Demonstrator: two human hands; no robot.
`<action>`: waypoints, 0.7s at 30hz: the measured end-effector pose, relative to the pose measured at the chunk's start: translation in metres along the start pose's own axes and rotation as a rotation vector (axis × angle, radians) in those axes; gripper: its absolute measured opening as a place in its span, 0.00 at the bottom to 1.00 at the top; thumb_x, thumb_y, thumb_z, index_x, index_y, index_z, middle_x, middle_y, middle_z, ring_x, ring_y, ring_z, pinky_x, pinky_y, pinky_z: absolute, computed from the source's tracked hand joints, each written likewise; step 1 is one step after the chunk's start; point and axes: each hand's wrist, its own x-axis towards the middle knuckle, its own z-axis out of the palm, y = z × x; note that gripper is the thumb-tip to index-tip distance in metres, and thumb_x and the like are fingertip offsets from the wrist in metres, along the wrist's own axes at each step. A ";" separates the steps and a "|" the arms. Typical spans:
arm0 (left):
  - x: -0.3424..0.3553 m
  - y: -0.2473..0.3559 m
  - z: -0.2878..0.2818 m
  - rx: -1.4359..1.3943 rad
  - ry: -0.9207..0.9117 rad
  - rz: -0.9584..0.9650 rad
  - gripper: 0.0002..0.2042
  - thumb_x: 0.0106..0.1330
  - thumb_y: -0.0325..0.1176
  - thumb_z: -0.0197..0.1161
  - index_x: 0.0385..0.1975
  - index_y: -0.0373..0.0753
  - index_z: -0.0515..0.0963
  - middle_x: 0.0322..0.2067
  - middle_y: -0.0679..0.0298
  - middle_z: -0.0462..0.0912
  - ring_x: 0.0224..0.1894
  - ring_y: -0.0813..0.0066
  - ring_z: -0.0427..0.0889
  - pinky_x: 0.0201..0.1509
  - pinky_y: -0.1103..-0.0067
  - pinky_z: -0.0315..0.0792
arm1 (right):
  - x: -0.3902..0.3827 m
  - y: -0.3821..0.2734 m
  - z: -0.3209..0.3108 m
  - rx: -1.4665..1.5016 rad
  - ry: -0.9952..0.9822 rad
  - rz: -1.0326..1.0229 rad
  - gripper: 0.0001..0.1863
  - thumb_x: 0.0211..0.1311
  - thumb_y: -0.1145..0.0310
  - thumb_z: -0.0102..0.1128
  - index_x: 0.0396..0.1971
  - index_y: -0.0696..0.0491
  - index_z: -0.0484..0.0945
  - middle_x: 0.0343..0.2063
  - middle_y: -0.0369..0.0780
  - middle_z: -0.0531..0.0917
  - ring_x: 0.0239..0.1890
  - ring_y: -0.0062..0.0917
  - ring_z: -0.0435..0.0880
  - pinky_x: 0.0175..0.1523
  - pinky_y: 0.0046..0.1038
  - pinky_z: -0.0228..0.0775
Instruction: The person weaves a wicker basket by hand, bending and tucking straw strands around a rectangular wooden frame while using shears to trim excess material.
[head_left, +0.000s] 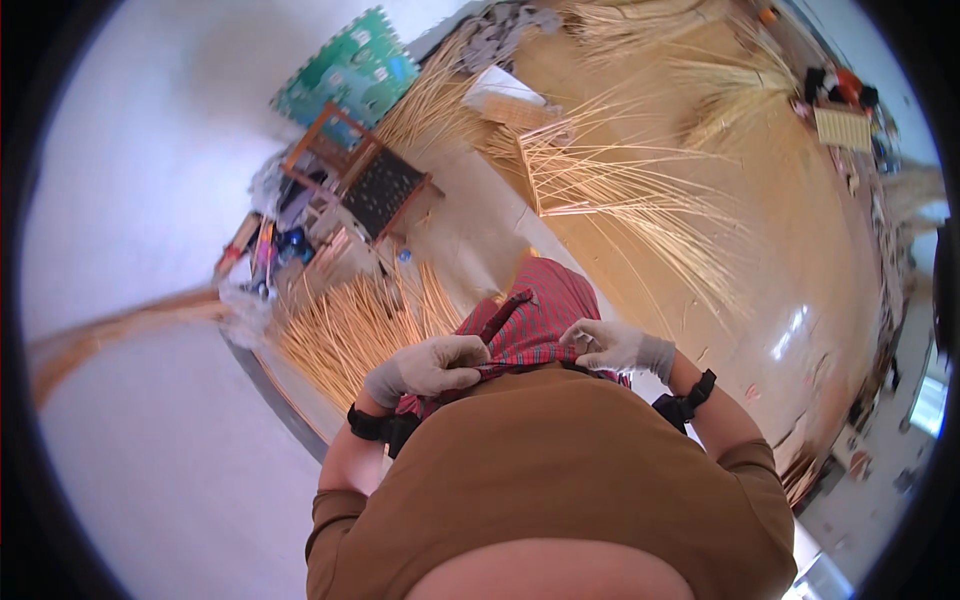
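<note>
Below centre, your left hand [430, 366]: bent inward, pinching red checked cloth [545, 312].
Your right hand [614, 345]: curled inward; can't tell if clamped.
Brown shirt [550, 450]: hides cloth's near end.

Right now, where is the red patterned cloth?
In the head view, the red patterned cloth lies near the picture's centre, slightly to the right, between the left hand and right hand, just beyond the hem of the brown shirt.

Head camera, single view: fisheye, worn on the head, looking steeply down past the brown shirt [560, 450]; left hand [432, 366] and right hand [617, 346] near, floor [800, 250] farther off.
</note>
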 end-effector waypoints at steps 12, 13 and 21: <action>0.116 0.092 -0.225 0.483 -0.243 -0.224 0.13 0.77 0.38 0.62 0.54 0.38 0.78 0.38 0.70 0.84 0.37 0.80 0.81 0.42 0.77 0.76 | 0.114 -0.053 -0.130 0.295 -0.079 -0.018 0.22 0.62 0.67 0.64 0.56 0.54 0.79 0.36 0.36 0.82 0.35 0.18 0.79 0.41 0.24 0.75; 0.124 0.083 -0.239 0.452 -0.241 -0.143 0.14 0.77 0.39 0.62 0.54 0.38 0.77 0.38 0.70 0.84 0.36 0.80 0.81 0.41 0.78 0.76 | 0.115 -0.058 -0.132 0.302 -0.147 0.038 0.23 0.62 0.67 0.64 0.57 0.53 0.78 0.37 0.35 0.82 0.34 0.17 0.78 0.41 0.23 0.75; 0.305 0.134 -0.342 0.056 -0.064 -0.416 0.14 0.81 0.40 0.56 0.55 0.37 0.77 0.36 0.65 0.85 0.35 0.80 0.85 0.41 0.78 0.82 | 0.186 0.000 -0.100 1.016 0.073 0.078 0.21 0.73 0.54 0.63 0.53 0.55 0.80 0.30 0.34 0.84 0.31 0.16 0.83 0.36 0.23 0.77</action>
